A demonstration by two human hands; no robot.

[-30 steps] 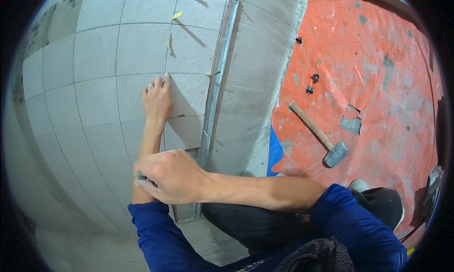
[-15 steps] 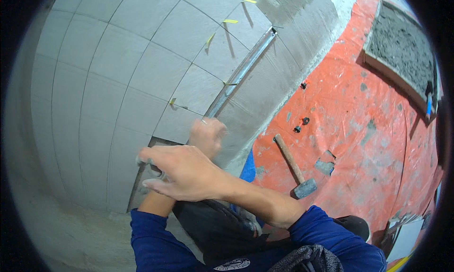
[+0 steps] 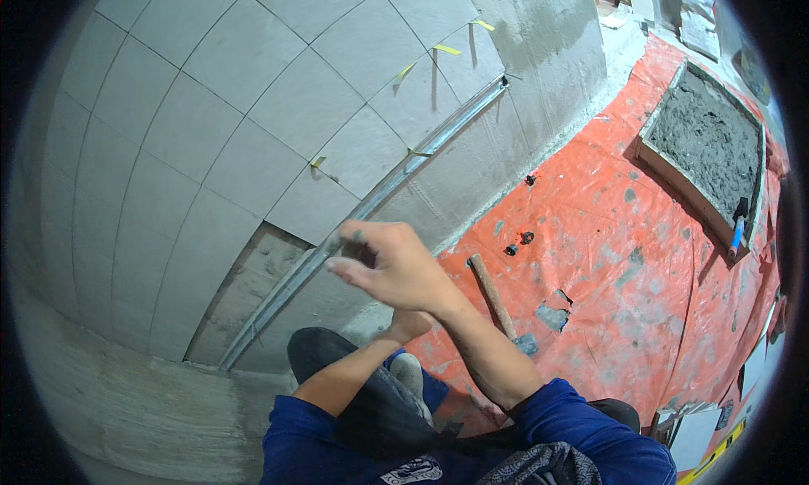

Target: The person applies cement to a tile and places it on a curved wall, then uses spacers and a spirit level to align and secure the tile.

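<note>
My right hand [image 3: 394,264] is over the metal rail [image 3: 291,280], its fingers curled and the thumb apart, with a gap between them and nothing plainly held. Whether it touches the rail I cannot tell. My left hand [image 3: 410,325] is crossed beneath the right wrist, its fingers hidden. The long rail runs slantwise along the edge of the grey wall tiles [image 3: 253,173]. Beside its near end, a tile-sized gap [image 3: 253,270] shows rough backing. Thin yellow strips [image 3: 447,49] stick out at tile joints.
An orange plastic sheet [image 3: 624,232] covers the floor at right. On it are a wooden-handled mallet [image 3: 491,295], small black pieces [image 3: 511,250] and a tray [image 3: 681,182] of wet grey mortar with a blue-handled tool [image 3: 738,232]. Stacked tiles [image 3: 693,434] and a yellow level [image 3: 716,455] are at lower right.
My left hand has drawn back from the rail to below my right wrist. My right hand has moved right and up, and the rail's near end now shows beside the gap. The view has shifted.
</note>
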